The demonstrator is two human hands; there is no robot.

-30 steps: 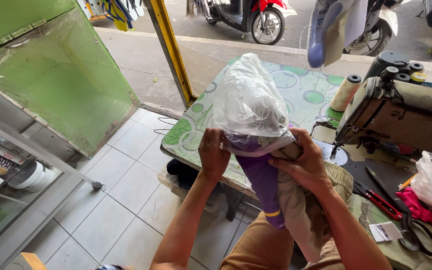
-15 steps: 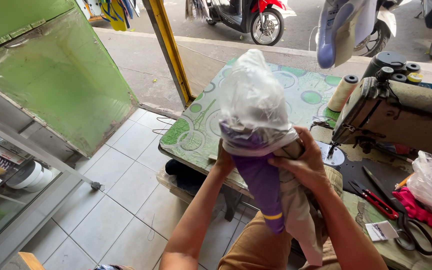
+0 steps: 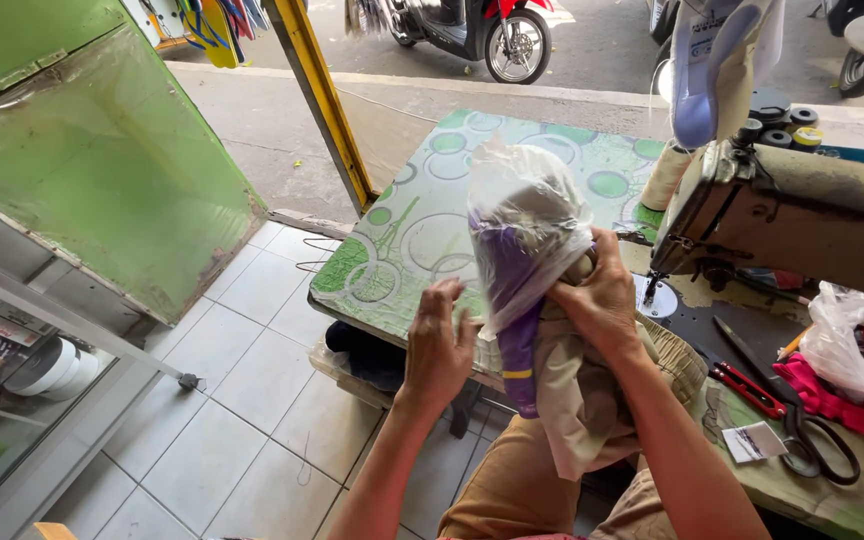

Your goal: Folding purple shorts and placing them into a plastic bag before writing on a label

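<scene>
Our right hand (image 3: 604, 295) clasps the bagged cloth bundle (image 3: 532, 290) left of the sewing machine (image 3: 792, 215); left hand (image 3: 442, 345) beside it, fingers seemingly loose. Soft, light, slippery plastic: grip below the bag.

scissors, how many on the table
2. Red-handled snips lie right of the sewing machine; black scissors lie nearer the table's front edge, beside a white card. More may be hidden under the plastic bag.
</scene>
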